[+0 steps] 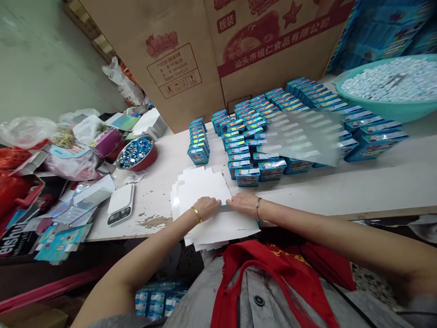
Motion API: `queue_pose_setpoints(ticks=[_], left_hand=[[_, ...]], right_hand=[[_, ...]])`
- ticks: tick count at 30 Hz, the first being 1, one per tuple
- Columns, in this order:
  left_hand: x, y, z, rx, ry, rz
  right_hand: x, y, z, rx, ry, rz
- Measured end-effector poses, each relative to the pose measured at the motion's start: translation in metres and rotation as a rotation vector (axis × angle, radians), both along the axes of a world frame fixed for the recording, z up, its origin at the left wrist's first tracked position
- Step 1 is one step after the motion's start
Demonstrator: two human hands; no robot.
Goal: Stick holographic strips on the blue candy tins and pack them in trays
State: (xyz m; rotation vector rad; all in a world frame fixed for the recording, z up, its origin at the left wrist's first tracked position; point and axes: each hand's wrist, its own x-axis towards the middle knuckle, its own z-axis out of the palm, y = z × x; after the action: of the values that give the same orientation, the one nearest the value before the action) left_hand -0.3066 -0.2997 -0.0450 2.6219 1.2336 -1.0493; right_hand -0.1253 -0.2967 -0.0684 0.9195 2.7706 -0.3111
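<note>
A stack of white die-cut card sheets [201, 184] lies at the table's front edge, its lower part overhanging. Both hands rest on the sheets, close together with a small gap between them. My left hand [207, 207], with a gold bangle at the wrist, has its fingers closed at the edge of a card. My right hand [243, 203], wearing a thin bracelet, has its fingers closed on the same card from the other side. A narrow blue edge of the card shows between the hands. The fingertips are partly hidden.
Rows of small blue boxes [247, 176] stand behind and to the right, a translucent sheet [303, 136] above some. A teal basin [385, 107] holds pale pieces. At left are a red bowl [146, 159] and a white scale [121, 200]. A large carton [191, 27] stands behind.
</note>
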Motion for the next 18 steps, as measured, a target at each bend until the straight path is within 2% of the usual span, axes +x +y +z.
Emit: queue_pose_setpoints(ticks=[5, 8, 11, 14, 16, 18], left_hand=[[-0.002, -0.003, -0.009, 0.018, -0.066, 0.014], [-0.007, -0.003, -0.006, 0.015, -0.084, 0.025], [-0.018, 0.001, 0.008, 0.024, -0.058, 0.049], [-0.033, 0.003, 0.028, 0.097, -0.043, 0.145], [-0.042, -0.002, 0.038, 0.156, -0.127, 0.180], [-0.048, -0.015, 0.044, 0.181, -0.320, 0.165]], right_hand=[[-0.008, -0.004, 0.001, -0.020, -0.047, -0.072], [-0.006, -0.002, 0.004, 0.001, -0.032, -0.043], [-0.005, 0.007, 0.013, 0.076, 0.044, 0.015], [-0.014, 0.021, 0.018, 0.161, 0.085, 0.038], [-0.025, 0.032, 0.016, 0.173, 0.077, 0.048], [-0.035, 0.042, 0.010, 0.149, 0.063, 0.052]])
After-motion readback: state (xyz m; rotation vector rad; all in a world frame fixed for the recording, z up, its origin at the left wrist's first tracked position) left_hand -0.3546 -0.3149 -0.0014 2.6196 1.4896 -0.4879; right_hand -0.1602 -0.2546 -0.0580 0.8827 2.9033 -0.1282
